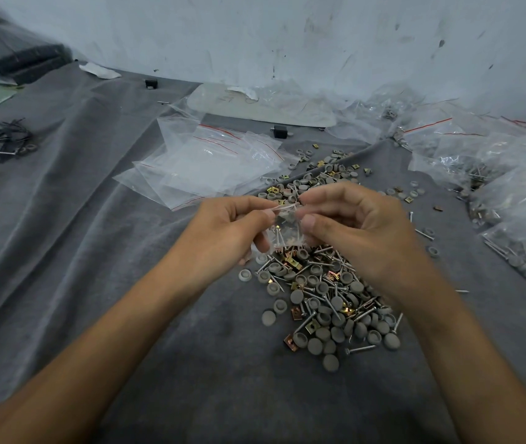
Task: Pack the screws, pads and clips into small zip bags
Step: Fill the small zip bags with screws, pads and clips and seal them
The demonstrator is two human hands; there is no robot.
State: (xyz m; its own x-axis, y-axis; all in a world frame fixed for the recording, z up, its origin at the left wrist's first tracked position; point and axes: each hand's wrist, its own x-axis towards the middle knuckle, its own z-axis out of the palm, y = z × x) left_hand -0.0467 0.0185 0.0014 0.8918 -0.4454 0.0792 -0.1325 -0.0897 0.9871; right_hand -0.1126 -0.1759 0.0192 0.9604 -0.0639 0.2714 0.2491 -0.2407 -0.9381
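Note:
A small clear zip bag (285, 230) hangs between my two hands above the middle of the cloth; screws and other small parts show through it. My left hand (233, 229) pinches the bag's left top edge. My right hand (351, 229) pinches its right top edge. Below and behind the hands lies a loose pile (325, 293) of grey round pads, silver screws and gold-coloured clips. A stack of empty zip bags (210, 165) with red seal lines lies behind my left hand.
Grey cloth (95, 251) covers the work surface. Larger plastic bags of parts (511, 200) crowd the right side. A white board (261, 107) lies at the back by the wall. Black ties (8, 139) sit far left, and a small black block (280, 131) is near the board.

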